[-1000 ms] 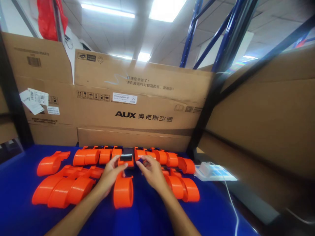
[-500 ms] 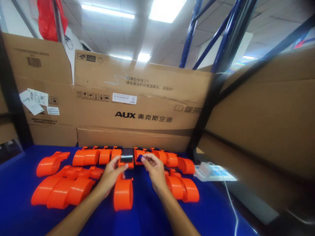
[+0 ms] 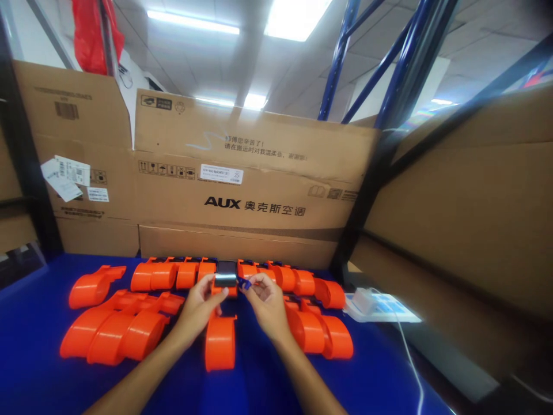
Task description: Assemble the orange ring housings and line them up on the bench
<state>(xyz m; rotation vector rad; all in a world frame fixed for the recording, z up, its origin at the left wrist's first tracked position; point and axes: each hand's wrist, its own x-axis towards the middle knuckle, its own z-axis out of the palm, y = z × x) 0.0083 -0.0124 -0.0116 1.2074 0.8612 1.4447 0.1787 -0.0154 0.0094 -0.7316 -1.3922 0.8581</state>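
Note:
At the middle of the blue table, my left hand is closed on an orange plastic part, thumb along its near side. A dark, glossy, rectangular piece sits on top of that part. Between thumb and fingers of my right hand is a small dark blue clip-like piece, at the right edge of the glossy piece; whether they touch is unclear. Just below my hands is an orange ring-shaped holder; my fingers hide whether it joins the held part.
Rows of similar orange holders lie behind my hands, at left and at right. Several in the back row carry dark blue pieces. A white power strip with a cable is at right. Cardboard walls the back.
My right hand has brought the blue piece left and slightly down, closer to the glossy piece. The whole view has shifted slightly.

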